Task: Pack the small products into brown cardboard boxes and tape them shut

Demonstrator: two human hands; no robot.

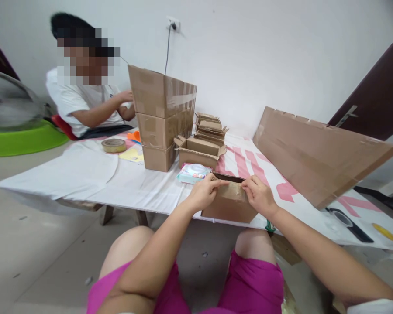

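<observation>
A small brown cardboard box (229,210) stands at the table's front edge, directly before me, its top partly open. A piece of shiny clear tape (235,190) lies across the upper part of its near side. My left hand (207,190) grips the box's upper left corner, with the index finger stretched along the tape. At the upper right corner, my right hand (258,195) is closed in a pinch on the box's edge, beside the tape's end. Whether it also grips the tape itself, I cannot tell. The inside of the box is mostly hidden.
Stacked cardboard boxes (155,117) rise left of centre. Behind my box are a wipes pack (193,172) and open boxes (198,158). A large cardboard sheet (309,152) leans at right, near a tape dispenser (349,223). Across the table sits a person (85,107); a tape roll (114,145) lies nearby.
</observation>
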